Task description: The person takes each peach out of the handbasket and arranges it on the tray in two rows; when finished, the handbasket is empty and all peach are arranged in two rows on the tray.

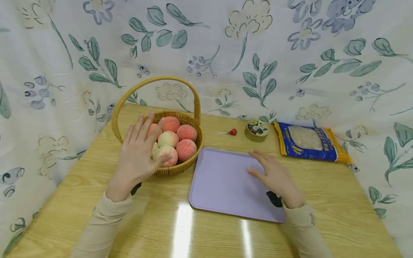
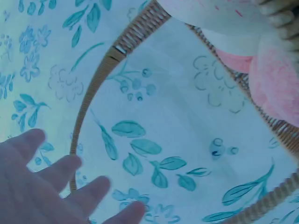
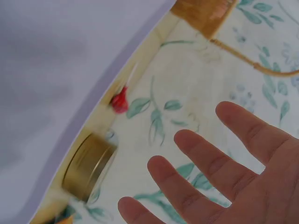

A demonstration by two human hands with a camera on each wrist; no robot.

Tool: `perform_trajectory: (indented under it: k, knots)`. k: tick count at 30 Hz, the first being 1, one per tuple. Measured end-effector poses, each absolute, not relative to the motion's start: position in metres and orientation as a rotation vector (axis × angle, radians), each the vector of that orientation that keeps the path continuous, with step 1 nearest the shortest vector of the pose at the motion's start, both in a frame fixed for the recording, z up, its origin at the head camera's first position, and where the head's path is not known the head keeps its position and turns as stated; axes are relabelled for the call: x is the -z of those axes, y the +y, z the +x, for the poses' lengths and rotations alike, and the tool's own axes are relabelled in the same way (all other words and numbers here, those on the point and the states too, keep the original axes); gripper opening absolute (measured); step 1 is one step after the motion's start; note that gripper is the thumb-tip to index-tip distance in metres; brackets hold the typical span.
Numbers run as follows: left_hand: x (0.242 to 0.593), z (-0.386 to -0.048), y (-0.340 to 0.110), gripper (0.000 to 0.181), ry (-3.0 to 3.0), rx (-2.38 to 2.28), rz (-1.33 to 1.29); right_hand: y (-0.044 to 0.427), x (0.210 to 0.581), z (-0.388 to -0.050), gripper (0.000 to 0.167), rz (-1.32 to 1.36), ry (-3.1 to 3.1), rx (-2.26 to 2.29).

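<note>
My left hand is held over the near left side of a wicker basket, its fingers straight and spread. Pink and cream peach-like balls fill the basket. In the left wrist view, the fingers of that hand hold nothing, with the basket's handle beyond them. Over the right part of a lilac tray is my right hand, fingers extended and holding nothing. The right wrist view has the same hand with spread fingers, near a round tin.
Behind the tray lie a red lollipop and a round tin with a pictured lid. A blue and yellow packet is at the back right. Floral cloth hangs behind the wooden table.
</note>
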State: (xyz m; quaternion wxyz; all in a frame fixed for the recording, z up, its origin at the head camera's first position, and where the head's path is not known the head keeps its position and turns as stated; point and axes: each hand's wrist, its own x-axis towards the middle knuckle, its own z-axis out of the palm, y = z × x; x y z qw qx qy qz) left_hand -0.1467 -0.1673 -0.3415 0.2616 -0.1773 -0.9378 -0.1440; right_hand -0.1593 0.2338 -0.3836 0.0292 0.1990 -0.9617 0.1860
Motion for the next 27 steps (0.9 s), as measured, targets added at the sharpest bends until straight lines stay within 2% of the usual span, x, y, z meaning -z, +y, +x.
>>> perform_trajectory:
  k: [6, 13, 20, 27]
  knots:
    - [0.366, -0.134, -0.178, 0.09, -2.62, 0.354, -0.294, 0.2, 0.379, -0.164, 0.06, 0.757, -2.94, -0.614]
    - [0.393, -0.13, -0.184, 0.098, -2.701, 0.278, -0.023, 0.171, 0.371, -0.171, 0.058, 0.864, -2.916, -0.719]
    - [0.396, -0.15, -0.196, 0.107, -2.942, 0.561, -0.085, 0.134, 0.352, -0.195, 0.056, 1.017, -2.855, -0.981]
    - [0.392, -0.175, -0.21, 0.115, -3.063, 0.617, -0.166, 0.07, 0.346, -0.227, 0.046, 1.299, -2.818, -1.306]
